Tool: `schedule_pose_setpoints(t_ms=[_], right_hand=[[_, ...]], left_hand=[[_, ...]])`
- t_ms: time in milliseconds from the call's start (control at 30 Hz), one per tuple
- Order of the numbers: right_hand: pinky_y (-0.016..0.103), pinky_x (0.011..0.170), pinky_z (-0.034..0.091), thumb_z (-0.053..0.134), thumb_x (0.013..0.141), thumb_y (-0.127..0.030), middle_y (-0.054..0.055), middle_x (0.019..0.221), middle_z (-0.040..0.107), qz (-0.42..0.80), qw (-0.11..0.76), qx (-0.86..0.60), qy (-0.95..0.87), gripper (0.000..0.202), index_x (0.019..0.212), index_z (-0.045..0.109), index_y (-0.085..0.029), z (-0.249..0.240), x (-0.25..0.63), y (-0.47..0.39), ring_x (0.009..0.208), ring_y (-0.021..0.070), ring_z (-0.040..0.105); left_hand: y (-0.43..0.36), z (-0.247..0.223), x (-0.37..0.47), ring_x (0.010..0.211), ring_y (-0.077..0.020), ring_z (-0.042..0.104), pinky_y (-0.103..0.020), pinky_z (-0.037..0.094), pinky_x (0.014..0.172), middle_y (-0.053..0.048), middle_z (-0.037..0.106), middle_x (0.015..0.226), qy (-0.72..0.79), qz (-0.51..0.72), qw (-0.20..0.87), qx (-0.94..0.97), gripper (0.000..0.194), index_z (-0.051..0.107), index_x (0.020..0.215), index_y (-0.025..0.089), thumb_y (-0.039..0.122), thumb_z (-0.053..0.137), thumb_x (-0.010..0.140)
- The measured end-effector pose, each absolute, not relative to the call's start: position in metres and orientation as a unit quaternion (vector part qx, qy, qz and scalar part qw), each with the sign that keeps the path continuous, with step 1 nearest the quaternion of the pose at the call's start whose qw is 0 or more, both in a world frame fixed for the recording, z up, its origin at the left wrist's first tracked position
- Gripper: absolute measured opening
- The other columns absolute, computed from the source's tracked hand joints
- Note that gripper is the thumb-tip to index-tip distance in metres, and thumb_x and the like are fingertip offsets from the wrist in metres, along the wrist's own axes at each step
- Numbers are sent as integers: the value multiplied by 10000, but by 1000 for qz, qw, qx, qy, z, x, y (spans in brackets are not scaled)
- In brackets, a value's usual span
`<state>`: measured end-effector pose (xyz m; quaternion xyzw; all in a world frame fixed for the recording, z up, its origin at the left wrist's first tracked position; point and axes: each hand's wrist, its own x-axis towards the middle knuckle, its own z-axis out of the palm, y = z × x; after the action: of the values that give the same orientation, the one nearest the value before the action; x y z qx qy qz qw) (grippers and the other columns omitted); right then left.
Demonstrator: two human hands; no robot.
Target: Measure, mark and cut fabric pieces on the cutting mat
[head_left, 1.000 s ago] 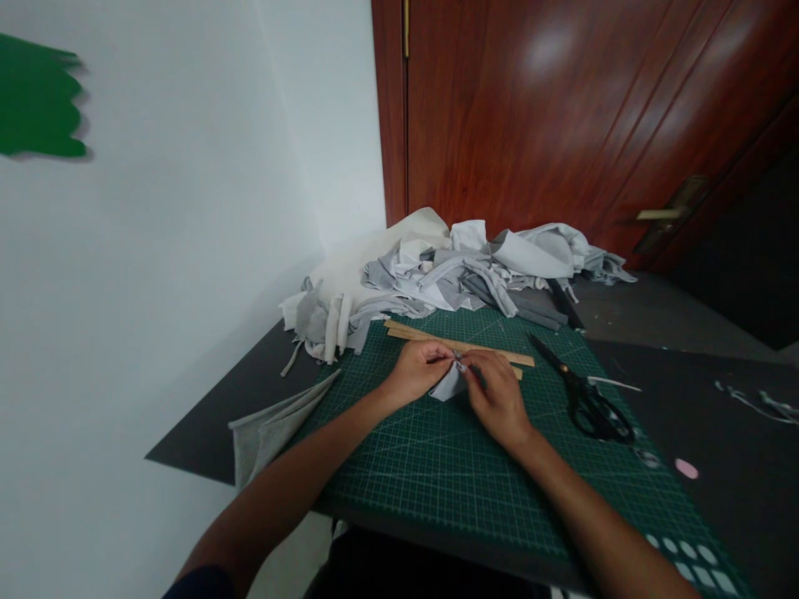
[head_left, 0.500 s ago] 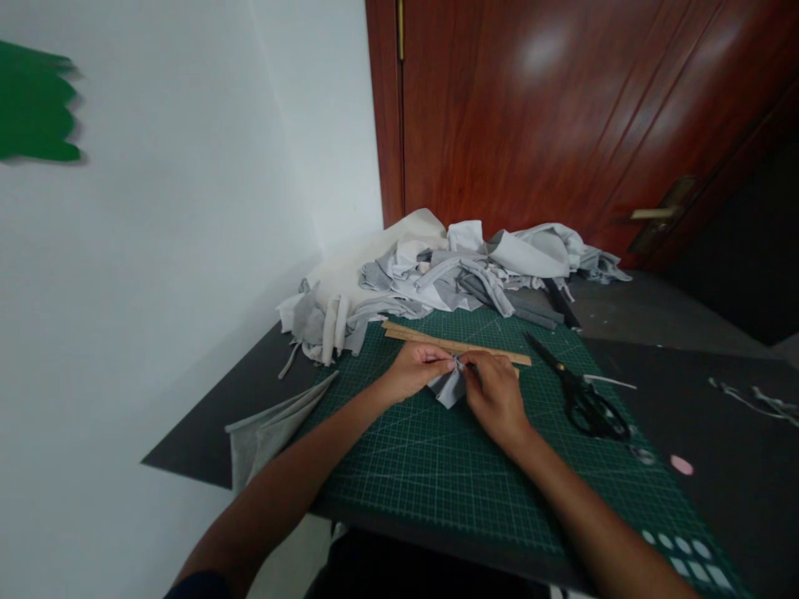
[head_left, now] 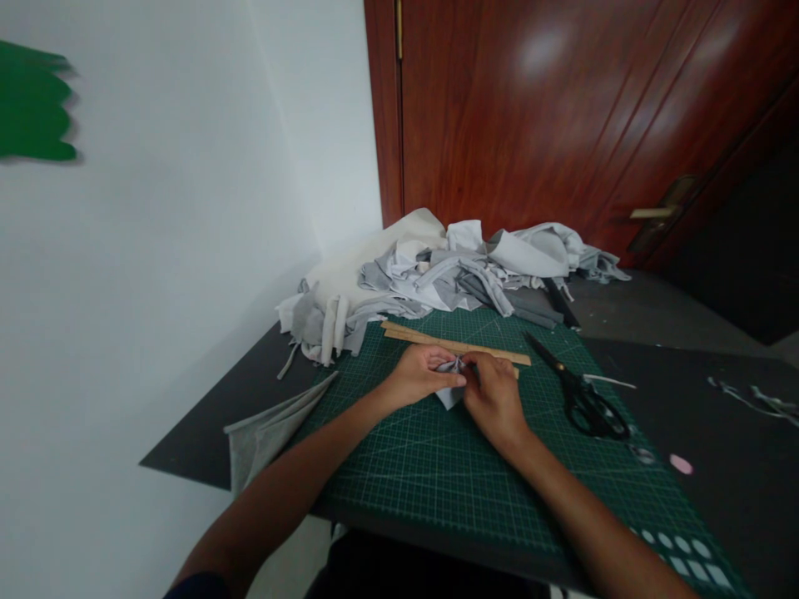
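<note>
Right of and below the frame's centre, the person's left hand [head_left: 419, 374] and right hand [head_left: 498, 401] nearly meet, both holding a small grey cloth [head_left: 450, 398] between thumb and fingers. Its top looks gathered, a corner showing below (I can't tell whether it touches the green cutting mat [head_left: 405, 466]). Two wooden strips [head_left: 499, 355] lie just beyond; black scissors [head_left: 593, 408] rest right of the hands, and fabric scraps [head_left: 462, 274] heap up mid-frame.

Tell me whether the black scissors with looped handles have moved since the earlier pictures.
No. The black scissors lie at the same place on the green gridded cutting mat; only the whole view has shifted slightly.
</note>
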<state>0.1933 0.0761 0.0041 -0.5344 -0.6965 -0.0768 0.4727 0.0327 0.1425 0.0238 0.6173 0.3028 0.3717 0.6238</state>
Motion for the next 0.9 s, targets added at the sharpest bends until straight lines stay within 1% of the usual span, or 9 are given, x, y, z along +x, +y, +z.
schedule_pose_setpoints(t_ms=[67,133,267,467,533,633,733,800,900], right_hand=[[429,797,448,508,907,-110,73,891,757,-72,478,-535,-693,171,963,615,-232,4,193,76,842,284,690],[431,799,456,498,925,-128,78,891,756,-65,480,-536,-691,162,965,616,-231,4,192,76,845,285,689],[433,823,473,512,932,-167,83,928,756,-32,497,-540,-679,126,973,614,-228,3,192,77,882,288,689],[442,862,493,551,949,-268,64,934,735,65,543,-543,-637,81,980,620,-240,1,190,77,904,276,681],[466,925,492,593,929,-293,82,1036,737,99,564,-534,-622,149,1061,635,-239,1,191,79,1001,289,676],[478,1004,480,655,887,-326,92,1193,723,198,591,-489,-610,338,1217,632,-252,1,194,83,1119,294,659],[432,901,519,697,838,-341,59,1082,743,312,589,-458,-588,358,1186,666,-263,4,198,87,1000,275,678],[375,779,513,712,818,-346,34,960,729,352,582,-456,-575,261,1064,701,-258,7,201,89,876,247,658],[312,642,450,735,815,-380,4,808,651,378,586,-448,-559,163,898,682,-250,11,201,88,734,202,579]], left_hand=[[142,20,34,871,-191,726,-351,553,904,-77,784,900,316,394,598,622,409,746,850,126,254,986,545],[142,17,35,860,-189,730,-348,560,907,-73,785,889,326,407,575,631,312,753,846,129,239,945,626],[143,14,36,784,-178,725,-306,575,797,-67,781,856,331,414,550,646,178,766,852,130,231,858,739],[146,15,34,746,-166,708,-261,540,711,-57,774,828,327,412,525,670,117,767,839,131,220,805,773],[146,14,34,742,-169,704,-261,529,695,-62,774,832,321,403,524,678,138,768,845,131,251,801,786],[145,15,34,747,-174,702,-266,523,694,-67,775,842,305,394,522,692,170,765,851,133,292,797,798],[144,18,32,770,-176,701,-273,525,721,-62,776,858,291,388,503,715,153,766,866,140,286,772,821],[142,21,31,778,-171,692,-269,517,730,-53,774,858,288,386,470,740,129,770,871,147,270,741,845],[140,25,29,768,-159,675,-254,496,710,-38,768,854,288,392,417,768,110,770,892,158,241,701,869]])
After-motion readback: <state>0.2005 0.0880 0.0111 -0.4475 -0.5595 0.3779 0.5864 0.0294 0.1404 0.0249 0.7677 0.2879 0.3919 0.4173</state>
